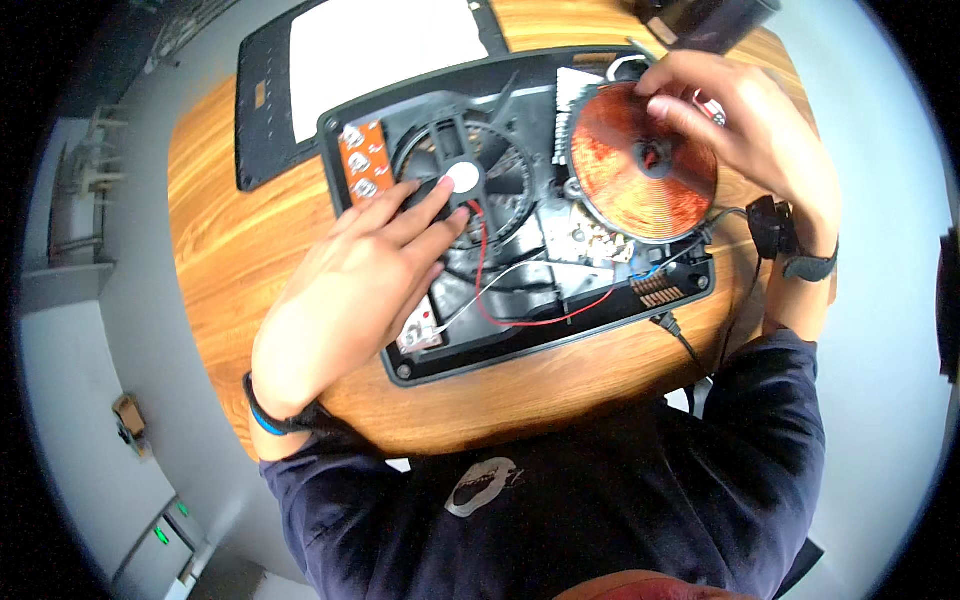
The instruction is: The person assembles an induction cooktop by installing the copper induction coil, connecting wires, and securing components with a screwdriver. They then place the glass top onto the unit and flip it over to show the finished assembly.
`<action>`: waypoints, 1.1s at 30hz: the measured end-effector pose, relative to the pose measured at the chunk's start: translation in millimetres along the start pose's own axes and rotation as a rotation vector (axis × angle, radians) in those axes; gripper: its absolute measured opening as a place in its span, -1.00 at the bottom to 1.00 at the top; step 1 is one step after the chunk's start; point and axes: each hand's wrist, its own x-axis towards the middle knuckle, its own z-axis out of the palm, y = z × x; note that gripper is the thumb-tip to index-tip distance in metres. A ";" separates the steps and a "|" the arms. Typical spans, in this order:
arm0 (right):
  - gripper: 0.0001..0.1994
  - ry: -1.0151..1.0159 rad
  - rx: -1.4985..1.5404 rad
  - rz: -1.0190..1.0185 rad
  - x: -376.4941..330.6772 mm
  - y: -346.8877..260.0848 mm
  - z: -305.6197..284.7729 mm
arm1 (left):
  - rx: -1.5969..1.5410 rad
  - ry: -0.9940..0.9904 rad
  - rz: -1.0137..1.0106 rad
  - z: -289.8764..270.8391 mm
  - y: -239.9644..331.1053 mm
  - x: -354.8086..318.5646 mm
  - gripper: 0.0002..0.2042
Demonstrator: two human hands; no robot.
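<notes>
An opened induction cooktop's black lower housing [480,358] lies on the table with its inside showing. My left hand [365,270] rests over the cooling fan [505,165], fingers stretched out and apart, fingertips on the hub near its white round sticker. At the right side of the housing is a flat round copper coil [620,185]. My right hand [735,115] grips the coil's upper edge, with the thumb over the windings and the other fingers partly hidden. Beneath the coil a circuit board [600,240] shows in part. Red and white wires [530,322] run across the housing.
Behind the housing lies a black panel [265,120] with a white sheet [385,60] on it. A dark container [705,22] stands at the far right of the wooden table [225,200]. An orange board [362,165] sits inside the housing's left end. A black power cord [685,340] trails off the near edge.
</notes>
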 end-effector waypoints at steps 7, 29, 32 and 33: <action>-0.74 -0.010 -0.201 0.386 -68.2 121.6 -30.6 | -0.006 -0.097 -0.076 -11.3 15.2 10.5 -0.51; -0.80 -0.177 -0.168 0.533 -90.9 187.5 13.4 | -0.023 -0.154 -0.173 -25.1 34.1 35.0 -0.57; -0.82 -0.227 -0.085 0.450 -82.0 181.4 10.5 | -0.005 -0.147 -0.164 -25.5 36.3 35.0 -0.57; -0.83 -0.247 -0.050 0.416 -81.1 179.8 7.2 | -0.018 -0.158 -0.182 -25.6 37.3 35.5 -0.58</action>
